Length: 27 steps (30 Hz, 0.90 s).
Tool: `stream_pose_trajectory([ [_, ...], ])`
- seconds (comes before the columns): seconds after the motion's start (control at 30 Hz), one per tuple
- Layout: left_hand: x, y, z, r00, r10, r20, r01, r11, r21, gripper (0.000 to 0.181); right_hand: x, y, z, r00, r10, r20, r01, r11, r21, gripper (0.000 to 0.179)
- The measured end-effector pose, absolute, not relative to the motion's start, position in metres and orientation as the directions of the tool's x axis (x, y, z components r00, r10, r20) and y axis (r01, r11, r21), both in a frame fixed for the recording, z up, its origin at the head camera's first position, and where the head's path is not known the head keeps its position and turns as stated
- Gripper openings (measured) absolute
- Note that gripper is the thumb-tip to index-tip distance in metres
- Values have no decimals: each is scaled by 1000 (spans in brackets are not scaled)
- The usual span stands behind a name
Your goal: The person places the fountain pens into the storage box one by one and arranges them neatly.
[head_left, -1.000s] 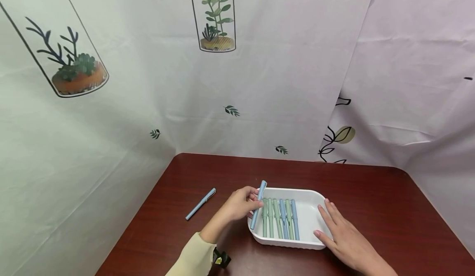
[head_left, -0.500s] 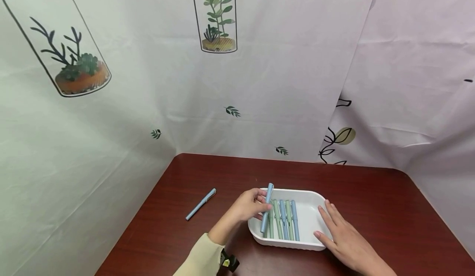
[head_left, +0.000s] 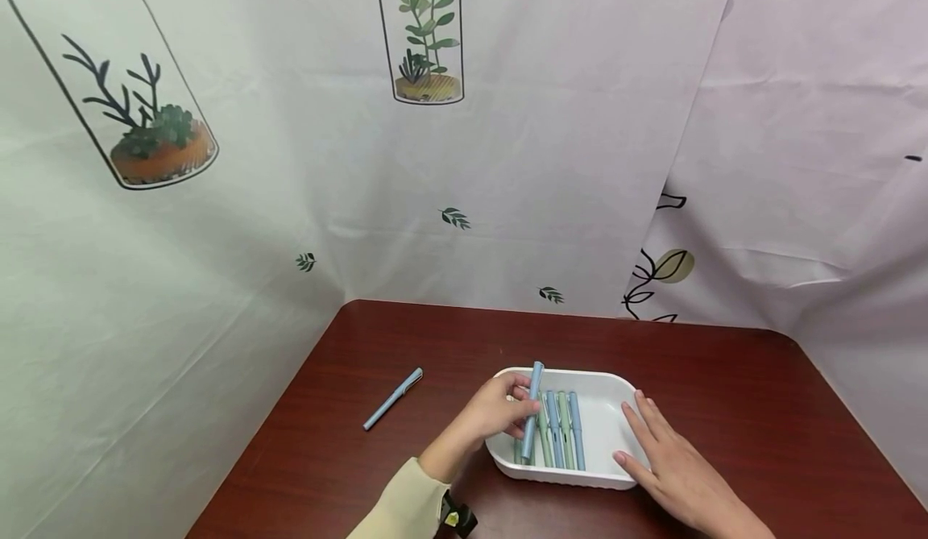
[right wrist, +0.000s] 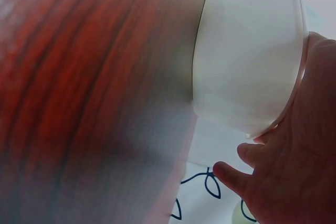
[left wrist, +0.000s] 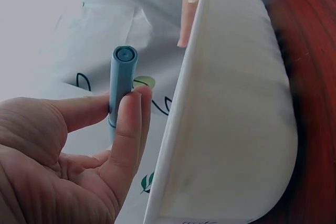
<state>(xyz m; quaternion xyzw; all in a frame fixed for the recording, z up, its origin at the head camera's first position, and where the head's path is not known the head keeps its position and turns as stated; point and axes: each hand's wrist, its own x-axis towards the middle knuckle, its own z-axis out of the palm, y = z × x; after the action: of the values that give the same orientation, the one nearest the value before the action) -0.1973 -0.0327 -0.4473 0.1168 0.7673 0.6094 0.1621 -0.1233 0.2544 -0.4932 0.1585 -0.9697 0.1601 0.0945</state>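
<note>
My left hand [head_left: 500, 408] pinches a blue pen [head_left: 532, 410] between thumb and fingers, above the left part of a white tray [head_left: 605, 442]. In the left wrist view the blue pen [left wrist: 122, 80] points one end at the camera, clear of the tray's rim. Green pens [head_left: 565, 430] and blue pens [head_left: 576, 430] lie side by side in the tray; the held pen and hand partly hide those at the left. My right hand [head_left: 674, 462] rests with fingers spread and fairly straight on the tray's right rim; the right wrist view shows the palm [right wrist: 299, 145] against that rim.
Another blue pen [head_left: 393, 399] lies on the dark red table [head_left: 435, 333], left of the tray. A white cloth with printed plants [head_left: 551, 160] hangs behind the table. A dark strap with a small device [head_left: 457, 516] sits at the left wrist.
My left hand has carried the blue pen a little to the right over the tray, across the leftmost green pens. The right hand and the tray have stayed put.
</note>
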Motion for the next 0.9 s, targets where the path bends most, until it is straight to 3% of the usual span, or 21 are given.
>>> stream_pose_trajectory([
  [0.6, -199, -14, -451, -893, 424, -154, -84, 180, 980, 51, -124, 254, -495, -930, -276, 243, -334, 910, -244, 75],
  [0.9, -194, -1, -451, -893, 424, -149, -73, 189, 979, 37, -125, 255, -496, -936, -275, 220, -328, 908, -260, 76],
])
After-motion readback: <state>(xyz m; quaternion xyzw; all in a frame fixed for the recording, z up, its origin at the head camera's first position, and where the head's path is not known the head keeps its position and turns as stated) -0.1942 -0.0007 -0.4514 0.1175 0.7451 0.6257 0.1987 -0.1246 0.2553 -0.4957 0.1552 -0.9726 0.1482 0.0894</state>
